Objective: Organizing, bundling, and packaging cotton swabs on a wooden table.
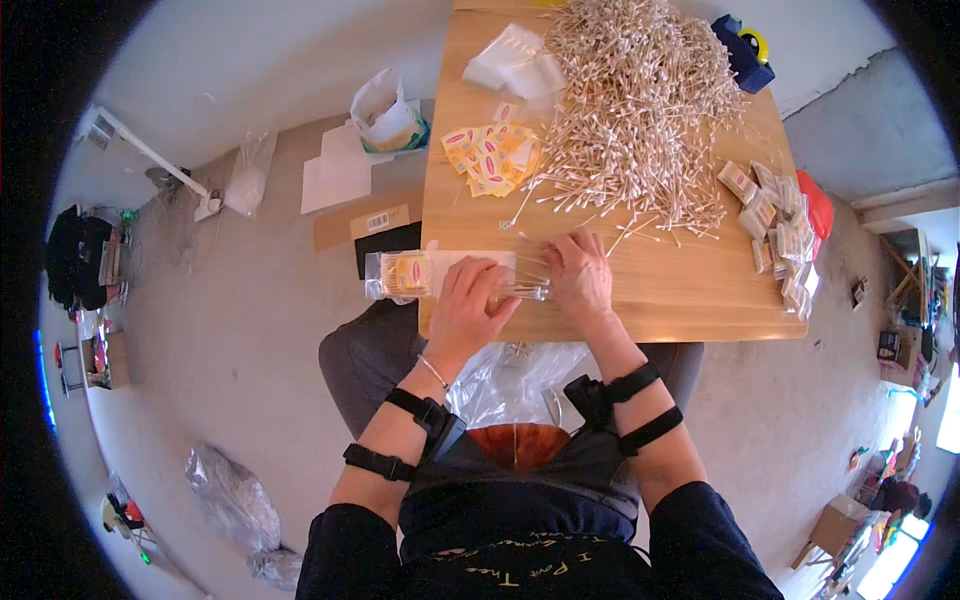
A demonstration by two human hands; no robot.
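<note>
Near the table's front edge, my left hand [472,305] is closed round one end of a small bunch of cotton swabs [524,291], their tips pointing right. Just right of it, my right hand [580,278] has its fingers bent together over a few swabs; the fingertips are partly hidden. A clear packet of cotton swabs with a yellow-orange label [407,274] lies left of my left hand, at the table's left edge. Beyond my hands rises a large heap of loose cotton swabs [645,110].
Yellow and white label cards [490,158] and a stack of clear bags [515,65] lie at the table's left. Filled packets [780,230] are piled at the right edge, beside a red bag [816,205]. A tape dispenser [744,55] stands far right.
</note>
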